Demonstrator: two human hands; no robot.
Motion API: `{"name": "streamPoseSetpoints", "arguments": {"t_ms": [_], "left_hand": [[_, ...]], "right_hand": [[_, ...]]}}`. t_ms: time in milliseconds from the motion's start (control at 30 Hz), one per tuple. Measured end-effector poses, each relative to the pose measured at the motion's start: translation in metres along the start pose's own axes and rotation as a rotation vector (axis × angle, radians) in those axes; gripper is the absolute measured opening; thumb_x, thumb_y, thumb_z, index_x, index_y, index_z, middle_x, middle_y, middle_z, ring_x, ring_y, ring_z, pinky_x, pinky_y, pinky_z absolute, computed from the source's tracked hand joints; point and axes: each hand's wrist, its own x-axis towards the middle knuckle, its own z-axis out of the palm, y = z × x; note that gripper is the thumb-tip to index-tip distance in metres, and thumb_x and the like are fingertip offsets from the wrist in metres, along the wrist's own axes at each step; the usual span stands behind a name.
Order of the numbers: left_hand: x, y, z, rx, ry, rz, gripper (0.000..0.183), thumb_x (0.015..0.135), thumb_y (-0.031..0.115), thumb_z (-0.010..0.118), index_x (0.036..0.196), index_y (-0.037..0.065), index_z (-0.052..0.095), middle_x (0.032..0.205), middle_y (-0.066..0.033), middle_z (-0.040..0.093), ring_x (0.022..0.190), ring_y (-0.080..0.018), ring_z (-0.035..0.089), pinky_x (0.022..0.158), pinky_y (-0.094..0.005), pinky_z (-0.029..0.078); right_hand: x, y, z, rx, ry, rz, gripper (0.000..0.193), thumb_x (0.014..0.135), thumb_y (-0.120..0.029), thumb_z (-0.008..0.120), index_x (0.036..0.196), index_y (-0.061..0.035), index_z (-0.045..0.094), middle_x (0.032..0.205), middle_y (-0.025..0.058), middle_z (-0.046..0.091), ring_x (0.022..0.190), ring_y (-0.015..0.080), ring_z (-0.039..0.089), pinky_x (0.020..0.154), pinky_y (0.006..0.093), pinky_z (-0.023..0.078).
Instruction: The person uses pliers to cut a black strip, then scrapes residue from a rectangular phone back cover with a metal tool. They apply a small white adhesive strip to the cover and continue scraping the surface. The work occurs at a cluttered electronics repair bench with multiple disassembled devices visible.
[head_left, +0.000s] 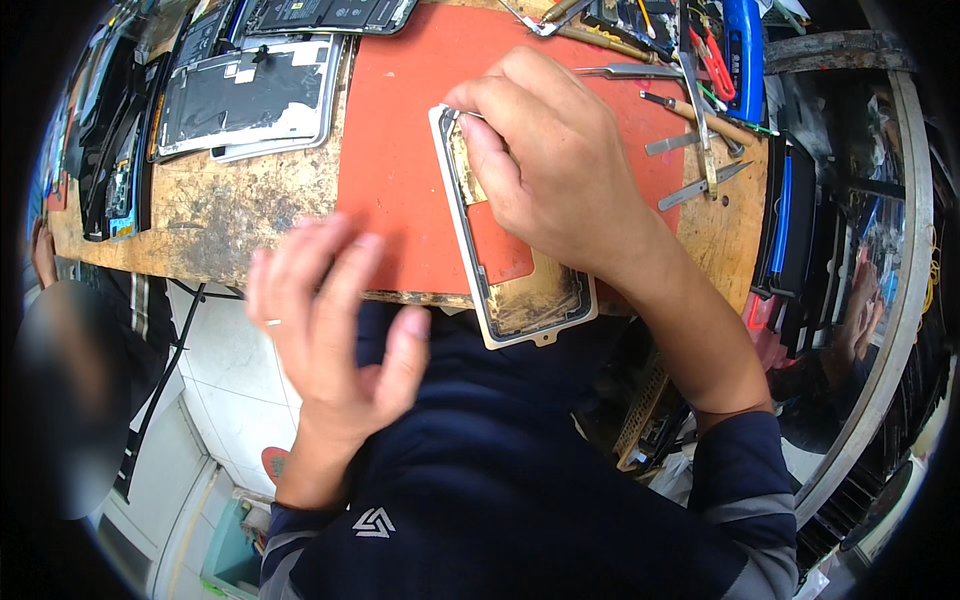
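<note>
At the left, flat device parts [245, 100] lie stacked on the worn wooden bench [205, 225], the topmost cut off by the upper edge of the view. The left hand [325, 345] is lifted in front of the bench edge, to the left of the phone frame [528, 298] and apart from it. It is wide and empty, fingers loosely bent and pointing up, thumb out toward the frame; motion blurs the fingertips.

The frame sits aslant over the red mat [395, 160], its lower end reaching past the bench edge, the mat showing through an opening in the gold panel. Its upper right part disappears under the right hand [555, 150] — only the left rail, the upper left corner and the lower end are plain to see.

The right hand is narrow, thumb and index tips close together at that upper left corner; a pale sliver shows by them, but I cannot tell whether they pinch it or the frame. The wrist is bent, the forearm slanting up from the lower right, the other fingers mostly hidden. Beyond it lie tweezers [640, 71] and a blue tool [742, 65]
</note>
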Motion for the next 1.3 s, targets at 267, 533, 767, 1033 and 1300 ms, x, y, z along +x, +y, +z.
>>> {"name": "streamPoseSetpoints", "arguments": {"t_ms": [267, 533, 767, 1033, 1300], "left_hand": [[0.003, 0.016, 0.024, -0.055, -0.177, 0.094, 0.094, 0.083, 0.07, 0.087, 0.155, 0.012, 0.07, 0.163, -0.0113, 0.063, 0.158, -0.0352, 0.05, 0.134, -0.0584, 0.019], [0.008, 0.01, 0.027, -0.151, -0.117, 0.088, 0.094, 0.079, 0.058, 0.096, 0.151, 0.006, 0.064, 0.159, -0.0103, 0.067, 0.154, -0.0348, 0.055, 0.132, -0.0606, 0.024], [0.014, 0.006, 0.028, -0.203, -0.055, 0.123, 0.114, 0.073, 0.057, 0.101, 0.159, 0.003, 0.048, 0.157, -0.011, 0.067, 0.151, -0.0359, 0.057, 0.129, -0.0619, 0.029], [0.041, 0.0, 0.014, -0.072, -0.177, 0.17, 0.112, 0.07, 0.076, 0.088, 0.157, 0.009, 0.064, 0.16, -0.0149, 0.063, 0.15, -0.0391, 0.056, 0.124, -0.0585, 0.035], [0.051, 0.001, 0.013, -0.012, -0.188, 0.197, 0.114, 0.065, 0.083, 0.087, 0.152, 0.012, 0.069, 0.161, -0.0153, 0.062, 0.152, -0.0396, 0.054, 0.127, -0.0604, 0.033]], "right_hand": [[0.002, -0.002, -0.003, -0.062, -0.054, -0.065, 0.024, 0.086, 0.006, 0.076, 0.109, 0.0012, 0.073, 0.099, 0.0143, 0.065, 0.088, 0.0367, 0.068, 0.074, 0.0464, 0.055], [0.0, -0.001, -0.007, -0.085, -0.129, -0.126, 0.019, 0.077, -0.005, 0.076, 0.093, -0.0034, 0.066, 0.095, 0.0117, 0.058, 0.092, 0.0334, 0.064, 0.073, 0.0461, 0.054], [-0.013, -0.01, -0.011, -0.032, -0.091, -0.153, 0.021, 0.079, -0.003, 0.075, 0.098, -0.0013, 0.067, 0.097, 0.0126, 0.061, 0.089, 0.0339, 0.065, 0.073, 0.0454, 0.054], [-0.037, -0.034, -0.024, 0.061, -0.125, -0.104, 0.026, 0.081, 0.003, 0.075, 0.106, 0.0025, 0.072, 0.095, 0.0136, 0.063, 0.08, 0.0336, 0.064, 0.068, 0.0444, 0.053], [-0.059, -0.055, -0.033, 0.061, -0.204, -0.061, 0.021, 0.081, -0.012, 0.072, 0.098, -0.0027, 0.067, 0.094, 0.0102, 0.057, 0.084, 0.0296, 0.061, 0.07, 0.0428, 0.049]]}}
